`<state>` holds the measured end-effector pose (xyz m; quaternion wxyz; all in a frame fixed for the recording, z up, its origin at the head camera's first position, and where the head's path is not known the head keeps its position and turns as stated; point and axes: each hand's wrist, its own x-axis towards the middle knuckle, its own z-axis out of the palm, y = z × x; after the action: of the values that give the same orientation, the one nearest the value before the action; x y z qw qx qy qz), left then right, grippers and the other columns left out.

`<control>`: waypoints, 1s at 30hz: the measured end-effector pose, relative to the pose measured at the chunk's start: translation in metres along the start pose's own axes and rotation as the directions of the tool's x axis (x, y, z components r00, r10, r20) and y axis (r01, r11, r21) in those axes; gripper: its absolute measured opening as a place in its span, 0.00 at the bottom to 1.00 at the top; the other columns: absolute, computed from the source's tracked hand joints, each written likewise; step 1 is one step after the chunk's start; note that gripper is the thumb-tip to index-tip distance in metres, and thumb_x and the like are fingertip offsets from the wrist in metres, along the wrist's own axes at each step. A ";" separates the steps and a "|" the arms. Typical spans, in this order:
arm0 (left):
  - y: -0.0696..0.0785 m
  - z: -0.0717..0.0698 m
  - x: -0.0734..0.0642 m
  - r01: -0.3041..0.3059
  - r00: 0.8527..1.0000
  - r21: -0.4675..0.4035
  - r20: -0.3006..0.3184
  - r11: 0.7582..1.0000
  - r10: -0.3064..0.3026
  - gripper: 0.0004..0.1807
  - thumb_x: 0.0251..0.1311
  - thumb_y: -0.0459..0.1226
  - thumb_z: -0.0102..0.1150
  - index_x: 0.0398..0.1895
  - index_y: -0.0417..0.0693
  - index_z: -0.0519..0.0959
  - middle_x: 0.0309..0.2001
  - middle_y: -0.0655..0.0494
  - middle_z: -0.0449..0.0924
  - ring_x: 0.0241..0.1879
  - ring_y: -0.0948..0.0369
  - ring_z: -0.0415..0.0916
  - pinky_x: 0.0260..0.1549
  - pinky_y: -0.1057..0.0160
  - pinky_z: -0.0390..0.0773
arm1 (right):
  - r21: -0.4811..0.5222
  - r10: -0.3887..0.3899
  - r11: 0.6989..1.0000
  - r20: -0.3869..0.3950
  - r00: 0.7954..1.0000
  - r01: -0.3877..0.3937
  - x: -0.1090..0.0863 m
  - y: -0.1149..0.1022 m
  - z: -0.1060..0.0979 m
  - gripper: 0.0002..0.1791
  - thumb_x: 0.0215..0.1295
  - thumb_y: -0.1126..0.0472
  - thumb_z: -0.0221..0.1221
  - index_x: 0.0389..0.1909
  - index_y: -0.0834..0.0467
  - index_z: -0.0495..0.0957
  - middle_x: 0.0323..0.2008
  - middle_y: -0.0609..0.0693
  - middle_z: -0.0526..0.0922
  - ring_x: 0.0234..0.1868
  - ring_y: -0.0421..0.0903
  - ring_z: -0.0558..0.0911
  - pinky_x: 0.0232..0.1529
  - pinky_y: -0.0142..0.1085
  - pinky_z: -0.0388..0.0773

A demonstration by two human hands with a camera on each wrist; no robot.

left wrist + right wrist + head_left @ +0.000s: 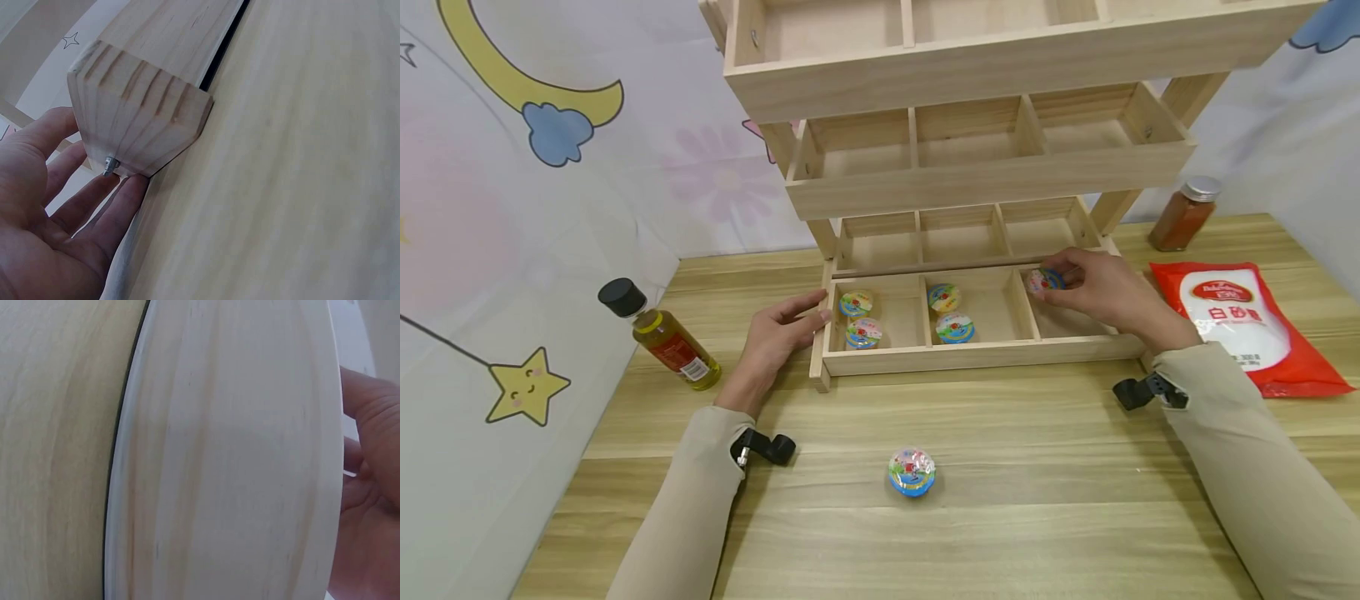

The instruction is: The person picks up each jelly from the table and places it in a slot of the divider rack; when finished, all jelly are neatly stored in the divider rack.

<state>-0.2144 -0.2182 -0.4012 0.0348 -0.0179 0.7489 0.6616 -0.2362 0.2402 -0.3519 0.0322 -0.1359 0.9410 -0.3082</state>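
My right hand [1105, 292] pinches a small jelly cup [1043, 281] with a printed lid, inside the right compartment of the lowest wooden tray [985, 355]. In the right wrist view, the tray's front board [231, 450] hides the fingertips and cup. My left hand [780, 337] is at the tray's left end; its extended fingers [128, 200] touch the wooden end piece [137, 112] near a metal bolt. Two jelly cups sit in the left compartment, yellow-lidded [855, 303] and pink-lidded [863, 333]. Two more occupy the middle one [943, 297]. Another jelly cup [912, 472] stands on the table in front.
Above rise further tiers of the wooden rack [992, 179], overhanging the lowest tray. An oil bottle [673, 346] stands on the left. Beyond my right wrist lie a red-and-white sugar bag [1247, 325] and a spice jar [1185, 215]. Printed cloth [722, 183] hangs behind the table.
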 end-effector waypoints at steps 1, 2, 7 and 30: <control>0.000 0.000 0.000 0.000 1.000 0.001 0.000 1.000 0.000 0.28 0.68 0.39 0.73 0.69 0.43 0.81 0.68 0.48 0.79 0.46 0.67 0.85 0.46 0.69 0.85 | 0.001 -0.001 1.000 0.000 1.000 0.001 0.000 0.001 0.000 0.30 0.70 0.48 0.71 0.63 0.65 0.79 0.54 0.64 0.85 0.55 0.61 0.84 0.54 0.54 0.79; 0.000 0.000 0.000 0.000 1.000 0.002 0.002 1.000 0.000 0.28 0.68 0.39 0.73 0.70 0.42 0.80 0.68 0.48 0.79 0.46 0.67 0.85 0.46 0.69 0.85 | 0.004 -0.002 1.000 0.000 1.000 0.002 0.000 0.002 0.000 0.31 0.70 0.48 0.71 0.63 0.65 0.79 0.54 0.65 0.85 0.55 0.61 0.84 0.54 0.54 0.79; 0.001 0.001 0.000 0.001 1.000 0.000 0.000 1.000 -0.001 0.27 0.68 0.38 0.72 0.69 0.42 0.81 0.68 0.47 0.79 0.46 0.67 0.85 0.46 0.69 0.85 | 0.016 -0.004 1.000 -0.005 1.000 0.004 0.001 0.004 0.001 0.30 0.70 0.49 0.72 0.62 0.66 0.79 0.53 0.65 0.85 0.54 0.61 0.83 0.53 0.53 0.79; 0.001 0.001 0.000 0.016 1.000 -0.021 -0.009 1.000 -0.016 0.27 0.68 0.37 0.72 0.69 0.40 0.80 0.68 0.43 0.79 0.48 0.67 0.84 0.46 0.70 0.85 | 0.035 -0.019 0.999 0.005 1.000 0.019 0.002 0.008 0.007 0.25 0.70 0.54 0.71 0.58 0.68 0.80 0.51 0.65 0.85 0.53 0.63 0.84 0.52 0.52 0.80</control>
<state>-0.2142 -0.2173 -0.4001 0.0367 -0.0272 0.7418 0.6691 -0.2391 0.2411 -0.3623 0.0339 -0.1450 0.9341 -0.3246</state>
